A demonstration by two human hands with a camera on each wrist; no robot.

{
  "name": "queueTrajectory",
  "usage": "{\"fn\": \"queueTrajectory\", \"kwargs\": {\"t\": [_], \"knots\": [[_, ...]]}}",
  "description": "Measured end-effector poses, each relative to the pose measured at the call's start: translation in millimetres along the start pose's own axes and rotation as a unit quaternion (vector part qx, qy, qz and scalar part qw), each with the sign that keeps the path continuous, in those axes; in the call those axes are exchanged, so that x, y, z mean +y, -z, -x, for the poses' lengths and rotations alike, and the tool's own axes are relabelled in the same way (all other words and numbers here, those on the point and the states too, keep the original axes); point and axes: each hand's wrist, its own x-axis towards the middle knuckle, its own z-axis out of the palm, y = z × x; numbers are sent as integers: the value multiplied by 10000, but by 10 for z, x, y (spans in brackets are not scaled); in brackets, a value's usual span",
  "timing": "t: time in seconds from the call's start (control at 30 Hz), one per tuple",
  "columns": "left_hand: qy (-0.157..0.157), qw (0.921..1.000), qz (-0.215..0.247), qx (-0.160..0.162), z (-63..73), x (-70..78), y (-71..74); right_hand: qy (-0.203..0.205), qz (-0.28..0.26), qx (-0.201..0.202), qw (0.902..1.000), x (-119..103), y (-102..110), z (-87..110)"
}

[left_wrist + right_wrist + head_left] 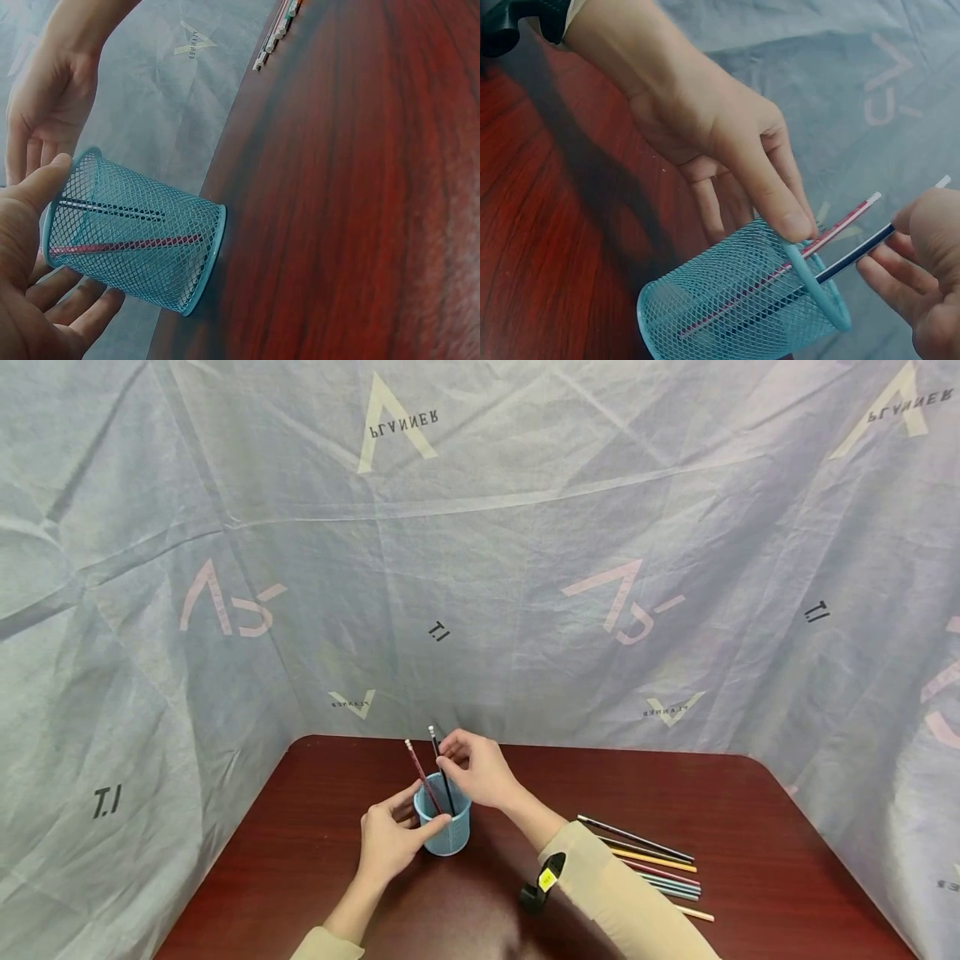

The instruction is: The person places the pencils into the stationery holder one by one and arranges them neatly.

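Observation:
A light blue mesh pencil cup (447, 838) stands upright on the table. My left hand (388, 837) holds it from the left, the thumb at the rim and the fingers around its far side. Inside the cup leans a red pencil (841, 226) with a white end. My right hand (482, 770) is over the cup's right rim and pinches a dark pencil (862, 249). Through the mesh in the left wrist view, the lower part of the dark pencil (112, 211) shows inside the cup.
To the right on the dark red wooden table (315, 793) lie several pencils, among them a black pencil (637, 838) and a yellow pencil (656, 859). My right forearm partly covers them. A grey printed cloth (480, 610) hangs behind the table and at its sides.

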Motion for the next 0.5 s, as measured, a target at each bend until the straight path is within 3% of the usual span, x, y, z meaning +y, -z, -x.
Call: {"fn": "queueTrajectory", "kwargs": {"t": [0.5], "knots": [[8, 10000, -52, -63, 8, 4, 21, 111, 1035, -75, 9945, -25, -195, -88]]}}
